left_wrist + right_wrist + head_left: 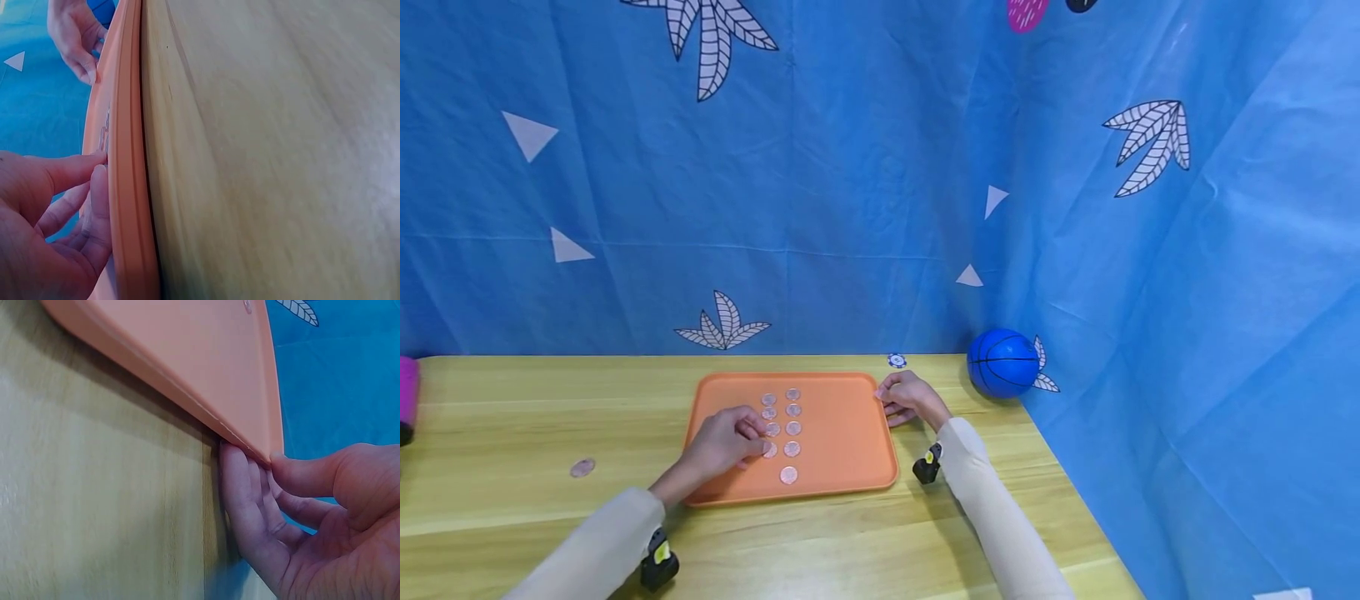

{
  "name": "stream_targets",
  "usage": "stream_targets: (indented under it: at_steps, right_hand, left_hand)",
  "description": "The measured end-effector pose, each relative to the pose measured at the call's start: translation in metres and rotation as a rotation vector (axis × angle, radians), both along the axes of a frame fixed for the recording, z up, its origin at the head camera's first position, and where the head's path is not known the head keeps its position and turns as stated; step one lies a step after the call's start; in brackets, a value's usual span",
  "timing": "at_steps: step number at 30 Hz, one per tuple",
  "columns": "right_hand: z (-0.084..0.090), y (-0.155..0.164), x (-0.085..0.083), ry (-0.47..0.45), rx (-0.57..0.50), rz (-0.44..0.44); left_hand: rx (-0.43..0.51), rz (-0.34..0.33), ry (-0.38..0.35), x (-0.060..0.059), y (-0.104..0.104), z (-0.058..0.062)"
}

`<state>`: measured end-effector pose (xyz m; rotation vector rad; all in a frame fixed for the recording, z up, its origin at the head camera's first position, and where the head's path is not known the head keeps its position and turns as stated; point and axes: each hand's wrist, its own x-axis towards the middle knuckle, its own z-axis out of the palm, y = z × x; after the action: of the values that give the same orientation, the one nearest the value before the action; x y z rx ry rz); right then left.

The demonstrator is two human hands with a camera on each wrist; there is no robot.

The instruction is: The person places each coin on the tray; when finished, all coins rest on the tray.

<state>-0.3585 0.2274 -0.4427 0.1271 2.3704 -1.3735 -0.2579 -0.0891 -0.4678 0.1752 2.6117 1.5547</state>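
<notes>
An orange tray (850, 433) lies on the wooden table with several round silvery coins (793, 428) on it, set in two columns. My left hand (726, 439) reaches over the tray's left part, thumb and forefinger pinching a coin (770, 450) at the near end of the left column. In the left wrist view the fingertips hide most of that coin. At the tray's far right corner, my right hand (908, 396) grips the rim. The right wrist view has its thumb (306, 475) on top of the edge and the other fingers curled beneath.
A loose coin (582, 467) lies on the table left of the tray. Behind the tray's right corner is a blue-and-white poker chip (897, 361). A blue ball (1003, 363) sits at the back right, by the blue curtain (865, 167). A magenta object (407, 396) shows at the left edge.
</notes>
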Motion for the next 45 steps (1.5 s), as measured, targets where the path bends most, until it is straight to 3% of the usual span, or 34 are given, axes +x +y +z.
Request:
stream_targets:
  at_steps: [3, 13, 20, 26, 41, 45]
  right_hand:
    - [0.0, -0.001, 0.0, 0.005, 0.004, 0.001]
    - [0.003, 0.0, -0.001, -0.009, -0.004, 0.003]
    - [-0.001, 0.002, -0.002, -0.013, 0.016, -0.003]
    - [-0.001, 0.002, -0.001, -0.016, 0.014, -0.008]
    - [0.003, -0.002, 0.001, -0.009, 0.015, -0.005]
    - [0.003, -0.003, 0.002, -0.011, 0.016, -0.004]
  left_hand:
    - [-0.002, 0.001, -0.005, 0.0, 0.0, 0.001]
    - [0.102, -0.104, -0.007, 0.002, -0.011, 0.006]
    - [0.104, -0.071, 0.05, 0.001, -0.019, 0.005]
    - [0.108, -0.056, 0.109, 0.002, -0.033, 0.011]
    - [-0.029, 0.019, 0.329, 0.01, -0.125, 0.024]
    - [-0.057, 0.049, 0.326, 0.016, -0.148, 0.022]
